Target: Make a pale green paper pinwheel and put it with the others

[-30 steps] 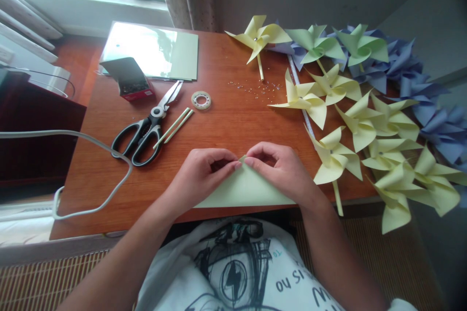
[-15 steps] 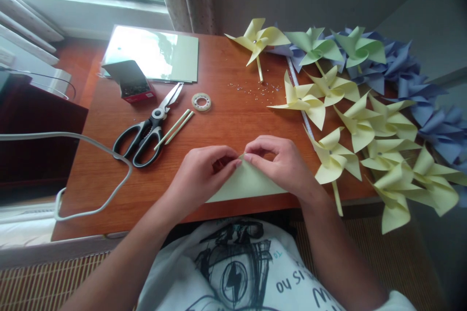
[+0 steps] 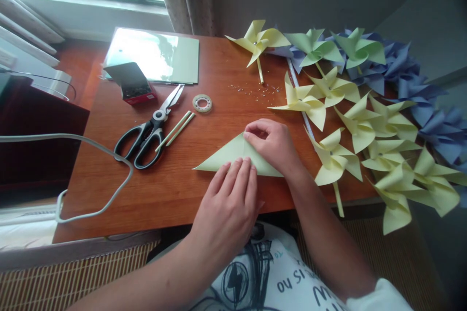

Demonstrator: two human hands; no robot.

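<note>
Folded paper (image 3: 233, 149): right hand (image 3: 273, 145) pinches the apex, left hand (image 3: 230, 199) (fingers close together) presses the lower edge, seemingly against slipping.

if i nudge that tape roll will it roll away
Probably not: the tape roll lies flat on the table, so it would likely slide. Being low and wide, it seems unlikely to tip. Its open centre suggests it is light.

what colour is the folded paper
The folded paper is plain pale green, best seen in the head view.
</note>
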